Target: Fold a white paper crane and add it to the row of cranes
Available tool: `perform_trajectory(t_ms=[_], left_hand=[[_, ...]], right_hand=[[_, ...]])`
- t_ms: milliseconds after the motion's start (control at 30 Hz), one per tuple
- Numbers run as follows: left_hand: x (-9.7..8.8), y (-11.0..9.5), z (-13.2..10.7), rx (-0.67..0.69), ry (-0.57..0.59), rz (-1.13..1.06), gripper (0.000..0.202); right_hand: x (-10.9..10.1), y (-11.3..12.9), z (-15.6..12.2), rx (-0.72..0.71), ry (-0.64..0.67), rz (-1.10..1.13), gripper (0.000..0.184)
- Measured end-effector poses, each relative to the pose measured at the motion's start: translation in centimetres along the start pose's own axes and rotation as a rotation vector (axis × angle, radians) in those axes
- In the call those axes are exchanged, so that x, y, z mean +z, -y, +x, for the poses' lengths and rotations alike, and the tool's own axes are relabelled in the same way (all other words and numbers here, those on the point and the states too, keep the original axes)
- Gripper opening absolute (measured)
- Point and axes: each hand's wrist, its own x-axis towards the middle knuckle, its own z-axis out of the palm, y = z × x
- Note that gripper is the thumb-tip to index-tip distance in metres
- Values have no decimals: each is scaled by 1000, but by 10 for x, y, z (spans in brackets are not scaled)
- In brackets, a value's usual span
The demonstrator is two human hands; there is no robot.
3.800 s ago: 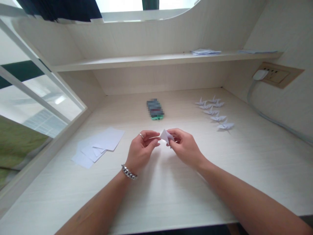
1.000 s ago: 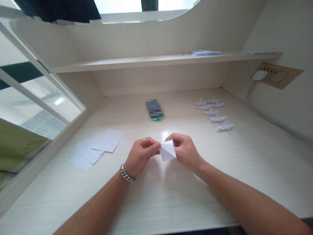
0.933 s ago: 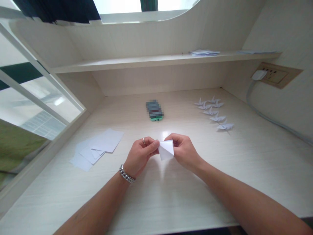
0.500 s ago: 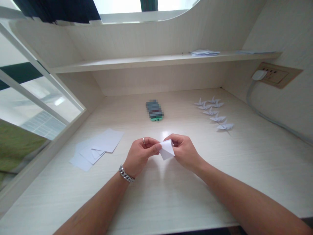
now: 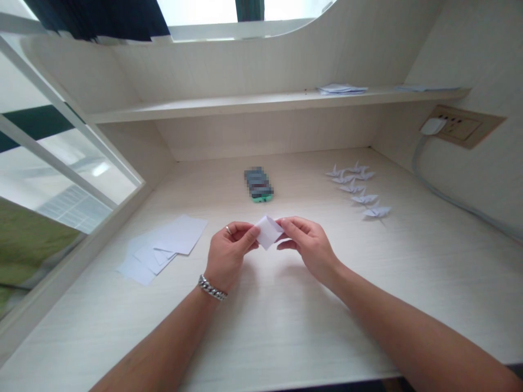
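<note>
A small folded piece of white paper [image 5: 268, 232], diamond-shaped, is held between my two hands above the desk. My left hand [image 5: 232, 249] pinches its left corner between thumb and fingers; a ring and a chain bracelet [image 5: 212, 288] are on that side. At the right corner, the thumb and index finger of my right hand [image 5: 311, 242] grip the paper, while its lower fingers are bent beneath. Several white paper cranes [image 5: 363, 198] stand in a group to the right, beyond my right hand.
Loose white sheets [image 5: 182, 234] overlap on the desk at left. A pixelated dark object with a green end [image 5: 261, 199] lies behind my hands. Folded papers [image 5: 342, 89] rest on the shelf [image 5: 229, 106]. A grey cable [image 5: 449, 198] runs down from the wall socket [image 5: 469, 128] on the right.
Both hands have lifted the paper slightly and turned it, so it now shows a flat diamond instead of a curled fold. My right hand has shifted to the paper's right corner.
</note>
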Motion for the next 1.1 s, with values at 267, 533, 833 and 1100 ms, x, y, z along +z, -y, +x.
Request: perform_trajectory(t_ms=[267,533,833,1100], left_hand=[[4,2,-4,23,56,65,28],[6,-5,-11,167,161,220,42],[7,-1,-12,265,44,381,21],[5,3,-11,271,66,401,24]], right_hand=[[0,-6,1,-120,-129,-142,32],[-2,-3,-4,-158,-70,-307,23],[-1,-6,-2,-124,-63,-230,26],[-1,-6,-1,-114,-46,-217,20]])
